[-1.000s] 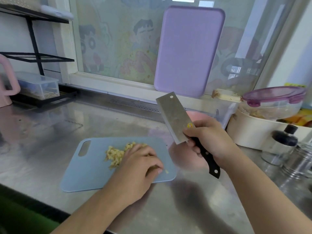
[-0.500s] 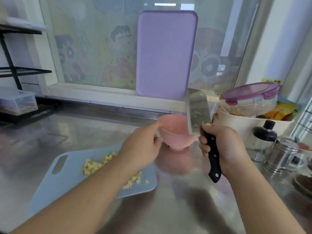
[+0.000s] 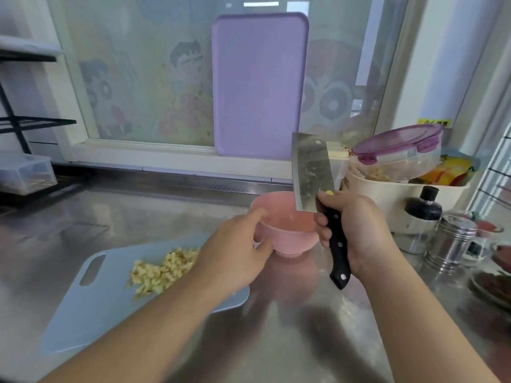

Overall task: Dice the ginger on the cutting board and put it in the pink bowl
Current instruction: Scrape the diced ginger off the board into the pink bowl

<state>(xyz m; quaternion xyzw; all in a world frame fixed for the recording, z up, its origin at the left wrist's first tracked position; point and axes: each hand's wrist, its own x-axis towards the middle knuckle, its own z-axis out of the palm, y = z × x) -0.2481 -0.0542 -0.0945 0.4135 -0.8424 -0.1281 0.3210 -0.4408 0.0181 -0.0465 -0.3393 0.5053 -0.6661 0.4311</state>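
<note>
I see the left hand (image 3: 235,244) at centre frame gripping the near-left rim of the pink bowl (image 3: 287,230), forefinger over the edge and thumb on the outer wall. The diced ginger (image 3: 163,269) lies in a loose heap on the blue cutting board (image 3: 105,308), lower left, just behind that wrist and outside either grip. My right hand (image 3: 356,230), right of centre, is wrapped around the black handle of the cleaver (image 3: 312,175), whose blade stands upright above the bowl's right rim. Both sit on the steel counter (image 3: 290,327).
</note>
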